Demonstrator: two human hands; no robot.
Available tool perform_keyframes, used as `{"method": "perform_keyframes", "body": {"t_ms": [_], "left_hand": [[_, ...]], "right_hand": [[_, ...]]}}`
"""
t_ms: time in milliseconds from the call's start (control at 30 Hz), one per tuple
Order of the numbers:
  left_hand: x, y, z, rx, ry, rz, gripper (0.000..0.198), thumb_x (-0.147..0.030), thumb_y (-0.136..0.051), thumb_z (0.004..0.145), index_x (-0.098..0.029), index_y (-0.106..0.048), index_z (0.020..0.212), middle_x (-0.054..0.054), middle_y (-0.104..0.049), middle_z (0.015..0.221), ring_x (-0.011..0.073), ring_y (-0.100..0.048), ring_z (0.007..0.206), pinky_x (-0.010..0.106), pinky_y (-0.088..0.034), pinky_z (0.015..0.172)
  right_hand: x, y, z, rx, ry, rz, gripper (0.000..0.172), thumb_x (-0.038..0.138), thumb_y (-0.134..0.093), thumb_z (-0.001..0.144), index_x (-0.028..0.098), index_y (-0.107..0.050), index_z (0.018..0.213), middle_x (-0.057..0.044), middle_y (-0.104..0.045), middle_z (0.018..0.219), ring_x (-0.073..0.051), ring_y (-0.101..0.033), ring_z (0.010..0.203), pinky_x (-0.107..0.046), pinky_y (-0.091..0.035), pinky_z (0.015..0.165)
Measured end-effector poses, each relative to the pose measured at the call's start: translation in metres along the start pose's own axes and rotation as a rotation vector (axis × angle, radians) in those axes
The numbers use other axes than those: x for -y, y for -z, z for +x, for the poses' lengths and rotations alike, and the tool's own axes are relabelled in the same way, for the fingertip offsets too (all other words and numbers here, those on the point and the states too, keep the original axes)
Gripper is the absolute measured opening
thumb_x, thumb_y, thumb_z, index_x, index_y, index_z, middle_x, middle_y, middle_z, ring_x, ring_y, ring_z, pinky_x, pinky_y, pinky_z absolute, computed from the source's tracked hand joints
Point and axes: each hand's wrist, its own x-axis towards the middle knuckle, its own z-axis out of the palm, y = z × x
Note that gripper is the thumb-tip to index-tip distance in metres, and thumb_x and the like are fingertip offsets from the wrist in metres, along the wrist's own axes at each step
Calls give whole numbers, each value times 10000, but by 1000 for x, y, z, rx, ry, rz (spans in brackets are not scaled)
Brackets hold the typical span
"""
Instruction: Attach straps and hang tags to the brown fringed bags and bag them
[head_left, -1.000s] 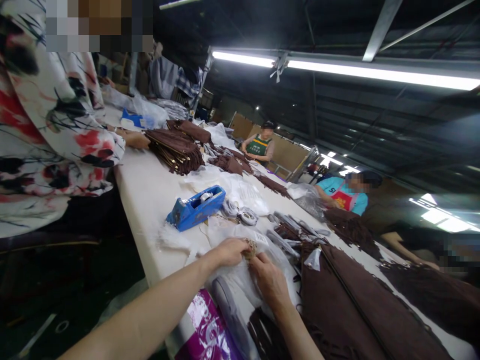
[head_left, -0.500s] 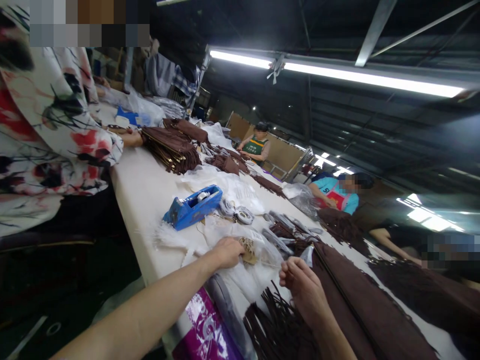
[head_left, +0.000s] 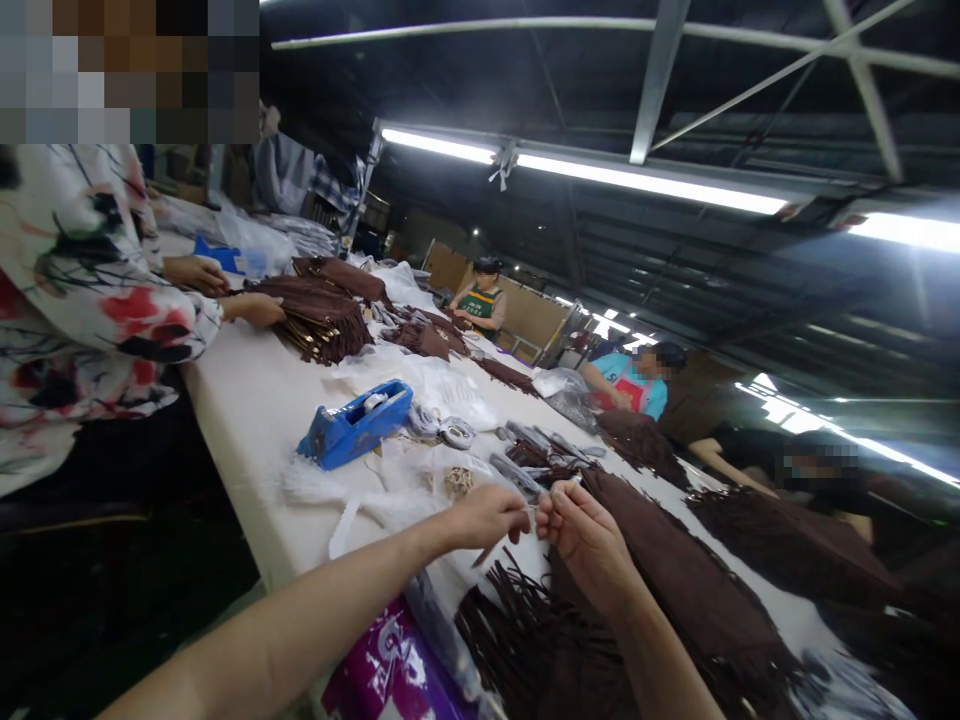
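Workshop lights (head_left: 645,185): glowing over a long pale table (head_left: 240,400), where brown fringed goods are lying along its length
Left hand (head_left: 491,515): no longer resting at the tan bundle (head_left: 459,483) as half a second ago; now hanging beside your right hand (head_left: 589,535), fingers curling downward, though whether they are pinching anything you cannot tell from here
Right hand: apparently pinching a thin strand (head_left: 532,508) between thumb and fingertips, facing your left
Thin strand: showing faintly in the narrow gap between your hands, above the dark fringe (head_left: 517,620)
Tan bundle: lying on clear plastic (head_left: 420,462) behind your left wrist; the work is seemingly shifting from the bundle to the strand
Brown fringed piece (head_left: 675,570): spreading beyond and beneath your right hand, its loose fringe possibly threatening to snag the strand
Tape dispenser (head_left: 356,425): standing near the table edge, beside grey coils (head_left: 456,432), well clear of your fingers
Purple packet (head_left: 397,660): crowding the space under your left forearm
Co-worker's hand (head_left: 259,308): touching a brown stack (head_left: 322,315) farther up, not blocking you
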Motion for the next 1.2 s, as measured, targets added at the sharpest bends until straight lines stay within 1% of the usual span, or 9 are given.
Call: {"method": "perform_keyframes", "body": {"t_ms": [133,233,300,433,667,733,967,1100,1200], "left_hand": [[-12,-16,-6,49,-1,-722,309,-432,-563,796,-129,-624,811,-29,-513,589,122,-539,562,244,-437,591],[-26,-22,-17,96,-9,-961,378,-489,-665,711,-130,-620,819,-33,-517,596,124,-552,581,245,-420,593],[-37,-26,-25,100,3,-994,391,-505,-683,696,-134,-610,796,-32,-526,595,115,-537,567,240,-401,584],[-54,-36,-35,102,-28,-896,433,-548,-662,707,-140,-533,638,-11,-550,593,90,-468,524,231,-342,551],[-67,-48,-45,114,-5,-679,364,-481,-647,726,-131,-581,654,-29,-532,568,91,-456,528,214,-325,537],[-70,-49,-53,159,-24,-616,275,-398,-643,743,-124,-644,718,-31,-536,582,89,-460,542,201,-321,530],[-78,-53,-77,342,-145,-554,254,-383,-705,763,-130,-680,768,-1,-603,676,109,-526,640,210,-406,628],[-71,-49,-83,309,-132,-580,254,-328,-609,848,-149,-681,1013,23,-661,845,135,-590,775,232,-452,737],[-54,-44,-87,257,-168,-266,256,-197,-549,872,-161,-668,1095,35,-681,959,154,-609,880,242,-455,807]], "right_hand": [[22,10,-23,-175,104,-24,394,453,-824,666,236,-689,966,-58,-670,1141,-137,-630,719,-214,-455,514],[26,18,-44,-296,115,-228,454,533,-783,683,200,-711,984,-57,-702,947,-113,-559,599,-205,-403,458],[22,18,-59,-265,98,-400,490,580,-730,721,166,-720,980,-29,-670,738,-111,-512,545,-223,-413,481],[12,4,-85,-211,183,-693,437,552,-647,803,188,-715,1035,-39,-693,762,-158,-553,585,-265,-446,540],[24,4,-114,-381,464,-1270,402,511,-459,893,226,-603,648,-37,-581,624,-183,-526,598,-290,-401,594],[34,9,-124,-401,422,-1117,373,517,-534,852,220,-590,635,-32,-579,675,-166,-504,609,-276,-399,579],[50,6,-158,-277,85,182,250,371,-782,691,201,-598,685,59,-421,633,-46,-255,448,-114,-213,294],[48,18,-169,-358,127,279,278,335,-860,631,207,-617,668,36,-506,717,-37,-416,512,-83,-429,400],[50,42,-183,-475,167,105,348,530,-852,589,232,-708,696,-40,-634,811,-105,-557,614,-183,-542,494]]}}
